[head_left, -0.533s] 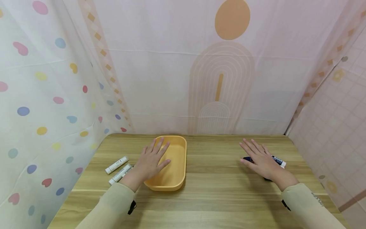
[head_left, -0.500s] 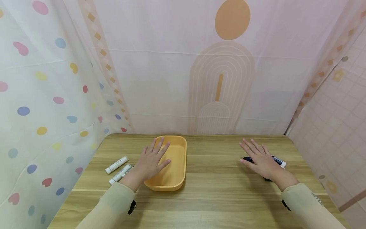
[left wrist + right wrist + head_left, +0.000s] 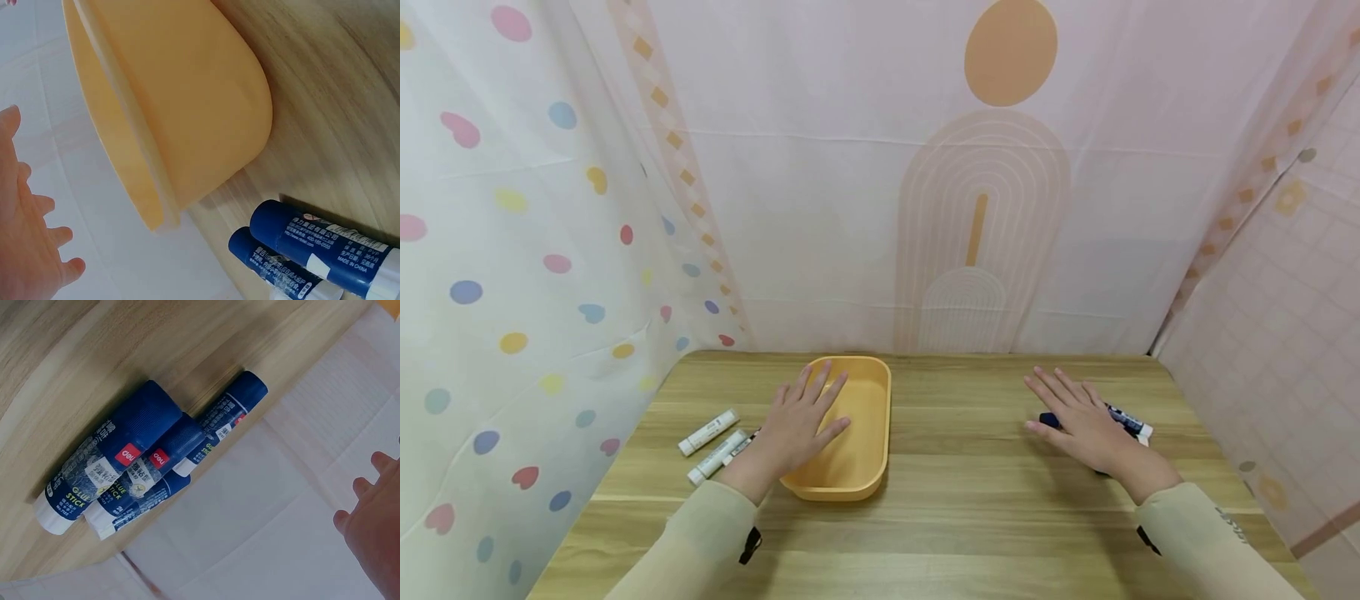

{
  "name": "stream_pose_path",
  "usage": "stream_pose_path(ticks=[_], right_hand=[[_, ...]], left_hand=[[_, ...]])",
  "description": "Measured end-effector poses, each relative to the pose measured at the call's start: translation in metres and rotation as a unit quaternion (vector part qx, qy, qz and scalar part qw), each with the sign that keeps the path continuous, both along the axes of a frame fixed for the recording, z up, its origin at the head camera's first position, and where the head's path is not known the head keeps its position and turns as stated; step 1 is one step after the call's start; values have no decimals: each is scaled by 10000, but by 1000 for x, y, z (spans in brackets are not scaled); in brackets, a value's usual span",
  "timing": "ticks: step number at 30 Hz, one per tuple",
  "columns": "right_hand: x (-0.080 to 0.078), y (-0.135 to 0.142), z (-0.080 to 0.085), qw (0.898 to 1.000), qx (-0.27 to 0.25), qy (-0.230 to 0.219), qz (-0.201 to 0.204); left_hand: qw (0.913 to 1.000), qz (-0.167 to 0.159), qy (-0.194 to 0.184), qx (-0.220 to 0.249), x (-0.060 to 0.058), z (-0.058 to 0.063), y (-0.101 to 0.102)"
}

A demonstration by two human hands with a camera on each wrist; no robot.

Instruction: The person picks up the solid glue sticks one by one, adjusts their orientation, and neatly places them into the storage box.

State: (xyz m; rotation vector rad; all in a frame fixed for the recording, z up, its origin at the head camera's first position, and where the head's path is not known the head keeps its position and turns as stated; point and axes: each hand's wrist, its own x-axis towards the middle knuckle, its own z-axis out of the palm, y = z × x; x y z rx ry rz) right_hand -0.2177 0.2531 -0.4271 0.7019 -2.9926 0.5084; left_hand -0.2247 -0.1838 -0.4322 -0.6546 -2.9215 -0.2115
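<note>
My left hand, palm down with fingers spread, hovers over the left side of a yellow plastic tray and holds nothing. Two blue glue sticks lie beside the tray in the left wrist view. White tubes rest on the table left of that hand, one partly covered by it. On the right, my right hand is likewise spread and holds nothing, above blue glue sticks that it partly hides. The right wrist view shows several glue sticks with white ends, lying close together.
The wooden table carries everything, with bare wood between the tray and the right-hand glue sticks. A pale patterned curtain hangs behind its back edge. Dotted cloth hangs at the left, checked cloth at the right.
My right hand has shifted slightly left, so a little more of the glue sticks shows behind it. The left hand has stayed nearly still over the tray.
</note>
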Motion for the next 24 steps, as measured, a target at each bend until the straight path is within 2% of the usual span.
stream_pose_path(ticks=[9,12,15,18,20,22,24], right_hand=[[-6,-6,-7,9999,-14,97,53],[-8,-12,-10,9994,-122,296,97],[-8,-20,-13,9983,-263,503,129],[-10,-31,-16,9978,-417,501,129],[-12,-38,-19,9978,-550,347,100],[-16,-46,-22,9977,-641,209,71],[-19,-54,-25,9967,-807,12,26]], left_hand=[[9998,202,43,65,4,-3,-2],[9987,477,52,185,7,-6,-3],[9956,775,67,513,11,-10,-5],[9890,1059,27,1035,16,-16,-8],[9823,1203,-96,1431,19,-20,-10],[9737,1376,-306,1792,22,-22,-13],[9612,1591,-629,2162,24,-24,-16]])
